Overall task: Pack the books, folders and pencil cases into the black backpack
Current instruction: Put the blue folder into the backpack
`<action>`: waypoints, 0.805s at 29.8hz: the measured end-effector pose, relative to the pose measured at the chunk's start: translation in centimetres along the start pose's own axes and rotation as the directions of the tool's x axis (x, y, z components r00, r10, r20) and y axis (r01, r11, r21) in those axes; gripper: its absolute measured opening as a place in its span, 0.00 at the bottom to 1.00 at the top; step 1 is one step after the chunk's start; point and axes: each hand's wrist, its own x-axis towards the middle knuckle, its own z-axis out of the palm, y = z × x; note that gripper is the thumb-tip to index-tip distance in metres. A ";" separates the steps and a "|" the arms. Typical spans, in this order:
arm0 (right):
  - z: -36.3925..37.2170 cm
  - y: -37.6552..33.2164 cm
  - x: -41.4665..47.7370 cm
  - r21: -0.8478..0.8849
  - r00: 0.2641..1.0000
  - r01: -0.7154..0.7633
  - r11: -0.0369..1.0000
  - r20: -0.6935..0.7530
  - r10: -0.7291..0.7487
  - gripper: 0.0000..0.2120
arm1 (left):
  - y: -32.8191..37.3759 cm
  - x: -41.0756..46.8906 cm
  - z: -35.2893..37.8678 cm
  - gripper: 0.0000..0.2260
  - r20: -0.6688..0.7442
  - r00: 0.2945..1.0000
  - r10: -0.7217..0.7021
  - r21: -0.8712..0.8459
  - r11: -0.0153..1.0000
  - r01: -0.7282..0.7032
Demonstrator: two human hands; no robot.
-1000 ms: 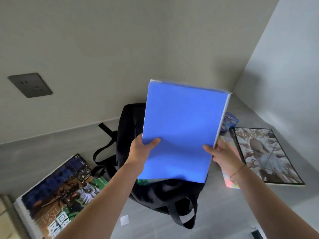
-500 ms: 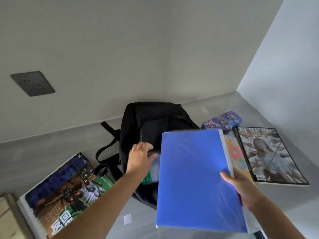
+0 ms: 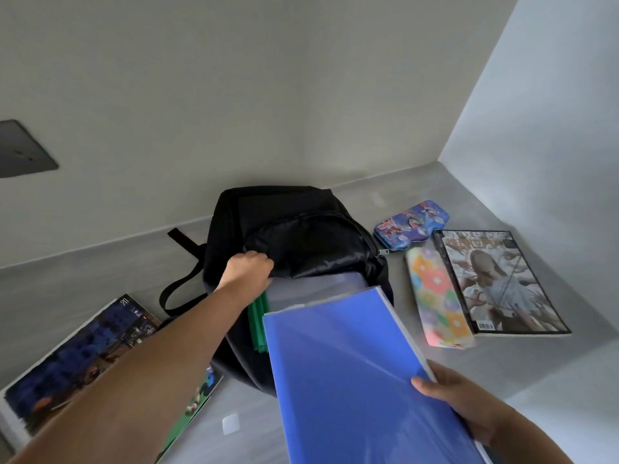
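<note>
Plain off-white back wall [image 3: 234, 95] met a paler, bluish right wall [image 3: 552, 112] in a corner at upper right. Grey matte desk [image 3: 83, 272] ran along both walls, with a low grey lip where it joined the back wall. Dark grey socket plate [image 3: 23, 150] was set in the back wall at far left, partly cut by the frame edge. Small white sticker [image 3: 231, 423] lay near the desk's front edge. Light was soft, brighter on the right wall.

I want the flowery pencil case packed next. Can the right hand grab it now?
Probably not yet. The right hand is gripping the blue folder. The flowery pencil case lies uncovered just beyond, so once the folder is let go, the way looks free.
</note>
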 end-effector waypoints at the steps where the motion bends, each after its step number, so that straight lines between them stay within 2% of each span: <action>1: 0.1 0.1 0.2 -0.008 1.000 -0.012 1.000 -0.009 0.012 0.22 | 0.1 0.3 -0.4 0.13 0.013 1.000 -0.020 -0.037 0.999 0.020; 6: 1.2 -0.7 2.0 -0.043 0.998 -0.053 0.998 -0.030 0.051 0.22 | -0.4 0.7 -1.2 0.12 0.018 0.991 -0.133 -0.180 0.975 0.134; 9: 2.2 -1.9 3.5 -0.111 0.997 -0.069 0.991 -0.038 0.065 0.16 | -0.7 0.8 -1.6 0.14 -0.001 0.986 -0.167 -0.232 0.959 0.162; 14: 2.7 -4.0 5.9 -0.162 0.982 -0.033 0.986 -0.187 0.002 0.11 | -1.1 0.2 -2.0 0.13 0.002 0.988 -0.157 -0.239 0.959 0.153; 18: 1.9 -4.4 5.6 -0.263 0.964 0.024 0.964 -0.251 -0.093 0.01 | -1.0 -0.1 -2.0 0.10 0.051 0.991 -0.120 -0.257 0.958 0.129; 21: 2.0 -3.7 5.4 -0.278 0.953 0.042 0.960 -0.279 -0.122 0.02 | -0.7 -0.5 -1.3 0.08 0.051 0.994 -0.095 -0.324 0.940 0.107; 24: 2.1 -3.3 5.5 -0.270 0.952 0.046 0.962 -0.279 -0.124 0.05 | -1.4 -1.2 -0.4 0.14 0.065 0.996 -0.066 -0.365 0.927 0.085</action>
